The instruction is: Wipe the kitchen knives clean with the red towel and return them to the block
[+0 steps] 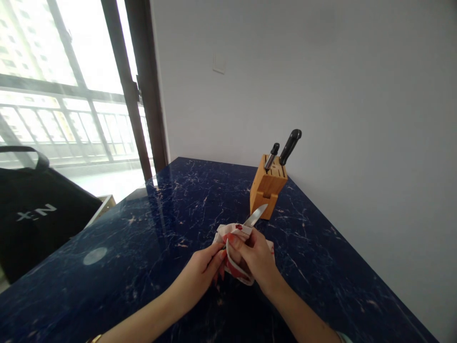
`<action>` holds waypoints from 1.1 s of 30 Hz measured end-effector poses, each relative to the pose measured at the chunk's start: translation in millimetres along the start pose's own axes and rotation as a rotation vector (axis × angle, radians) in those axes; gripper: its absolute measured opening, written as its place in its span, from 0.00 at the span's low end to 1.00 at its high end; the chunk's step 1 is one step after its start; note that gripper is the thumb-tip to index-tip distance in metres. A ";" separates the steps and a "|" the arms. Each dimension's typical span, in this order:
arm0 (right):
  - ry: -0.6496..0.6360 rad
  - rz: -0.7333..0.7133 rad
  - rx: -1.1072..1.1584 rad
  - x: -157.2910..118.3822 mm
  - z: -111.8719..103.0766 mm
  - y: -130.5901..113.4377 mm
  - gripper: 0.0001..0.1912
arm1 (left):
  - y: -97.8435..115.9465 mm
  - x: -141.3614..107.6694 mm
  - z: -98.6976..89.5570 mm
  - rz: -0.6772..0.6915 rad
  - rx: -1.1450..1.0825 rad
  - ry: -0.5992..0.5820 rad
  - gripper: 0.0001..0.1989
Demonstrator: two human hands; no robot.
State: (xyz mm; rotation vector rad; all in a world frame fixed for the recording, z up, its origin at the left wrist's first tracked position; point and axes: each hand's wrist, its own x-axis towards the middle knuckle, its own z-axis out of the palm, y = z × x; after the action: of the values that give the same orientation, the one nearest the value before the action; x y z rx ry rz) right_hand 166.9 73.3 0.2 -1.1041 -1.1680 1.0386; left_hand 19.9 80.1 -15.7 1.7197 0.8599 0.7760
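A knife (pixel 256 216) points up and to the right, its bare silver blade coming out of a white-and-red patterned cloth (pixel 238 271). My left hand (pixel 203 263) is closed at the lower end of the knife, in line with the blade; the handle is mostly hidden by fingers and cloth. With thumb and fingers closed, my right hand (pixel 257 255) grips the cloth folded around the lower blade. Just beyond the blade tip stands a wooden knife block (pixel 268 186), holding a black-handled knife (pixel 291 146) and a second tool with a black-and-silver handle (pixel 272 156).
The dark blue marbled table (pixel 160 247) runs up to a plain wall (pixel 321 85) behind and on the right. At the left, a black bag (pixel 43 214) with white lettering stands beside the table edge, before bright windows (pixel 71 95). A pale round spot (pixel 94 256) shows on the tabletop.
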 end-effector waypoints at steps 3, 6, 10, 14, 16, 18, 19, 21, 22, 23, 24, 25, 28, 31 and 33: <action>-0.098 0.029 0.071 2.7 -3.7 -4.4 0.13 | -3.5 4.6 -3.9 -0.038 -0.058 -0.025 0.18; -0.162 0.086 0.167 4.9 -4.4 -6.6 0.15 | -6.2 7.3 -6.4 -0.051 -0.086 -0.021 0.18; -0.092 0.153 0.235 4.1 1.8 -0.2 0.18 | -6.5 3.7 -4.3 -0.006 0.010 0.007 0.16; -0.028 0.177 0.303 2.4 6.1 7.5 0.19 | -7.5 1.0 -1.8 0.031 0.086 0.015 0.16; -0.052 0.187 0.369 1.9 5.4 7.1 0.18 | -7.9 1.9 -1.6 0.017 0.058 0.019 0.18; -0.113 0.196 0.447 1.3 4.0 3.8 0.17 | -7.8 3.4 -1.9 0.008 0.019 0.021 0.19; -0.147 0.202 0.484 0.9 3.5 1.9 0.17 | -7.6 3.9 -2.3 0.021 0.016 0.026 0.20; -0.199 0.218 0.543 0.0 3.5 -1.0 0.16 | -7.5 4.3 -3.5 0.066 0.048 0.038 0.20; -0.208 0.224 0.564 -0.5 4.2 -1.5 0.16 | -7.7 4.1 -4.1 0.093 0.078 0.047 0.20; -0.207 0.227 0.582 -1.0 5.0 -1.4 0.15 | -8.2 3.8 -4.7 0.117 0.107 0.057 0.20; -0.199 0.228 0.596 -1.3 6.0 -0.9 0.14 | -8.8 3.4 -5.2 0.133 0.132 0.065 0.21; -0.190 0.226 0.606 -1.6 6.7 -0.1 0.13 | -9.4 3.1 -5.5 0.141 0.148 0.070 0.21; -0.201 0.220 0.594 -1.1 5.4 1.3 0.13 | -9.7 3.1 -4.9 0.136 0.141 0.057 0.21; -0.276 0.214 0.574 0.7 -0.5 -1.1 0.13 | -6.2 4.5 -3.1 0.094 0.028 0.032 0.20; -0.328 0.215 0.574 1.6 -3.6 -3.2 0.13 | -2.9 5.3 -2.6 0.062 -0.059 0.019 0.20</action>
State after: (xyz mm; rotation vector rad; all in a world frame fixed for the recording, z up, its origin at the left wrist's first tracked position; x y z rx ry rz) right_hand 170.8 74.0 3.5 -0.6221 -0.9176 1.6443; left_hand 20.1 86.5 -17.2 1.6954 0.7925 0.8524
